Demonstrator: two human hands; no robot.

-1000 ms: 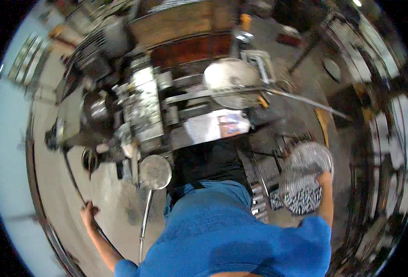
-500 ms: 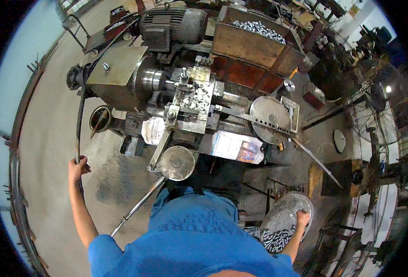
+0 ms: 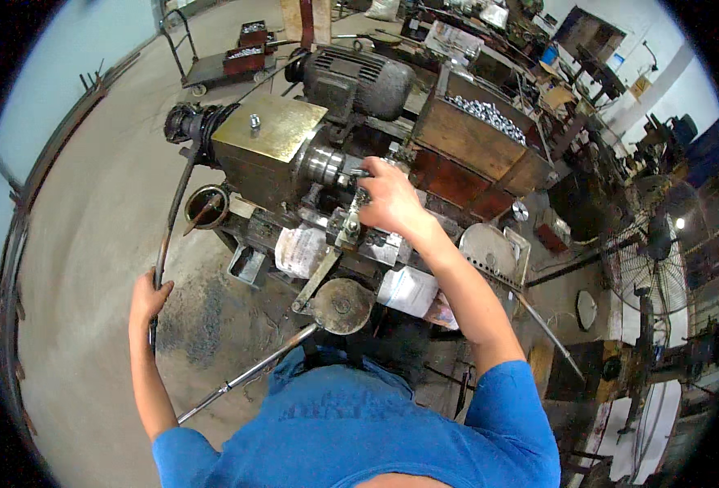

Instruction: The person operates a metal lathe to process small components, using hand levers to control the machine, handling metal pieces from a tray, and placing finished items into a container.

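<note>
My left hand (image 3: pixel 148 299) is wrapped round a long dark metal lever (image 3: pixel 179 199) that runs up to the left end of a lathe-like machine. My right hand (image 3: pixel 388 198) reaches over the tool slide, its fingers bent together at the front of the shiny round spindle chuck (image 3: pixel 324 165). A small dark metal piece shows at the fingertips, but most of it is hidden by the hand. Behind the chuck stands the headstock box with a brass-coloured lid (image 3: pixel 270 122), on which a small metal part (image 3: pixel 254 121) stands.
A wooden bin (image 3: pixel 465 126) of small metal parts stands behind the machine. A round steel disc (image 3: pixel 343 307) and a slanting rod (image 3: pixel 246 376) lie close to my body. At right are another disc (image 3: pixel 485 248) and a caged fan (image 3: pixel 648 252). A trolley (image 3: pixel 229 75) stands far left.
My right hand has left the perforated basket of metal parts at lower right and moved up to the chuck. My left hand stays on the lever. The view has shifted; the basket is out of sight.
</note>
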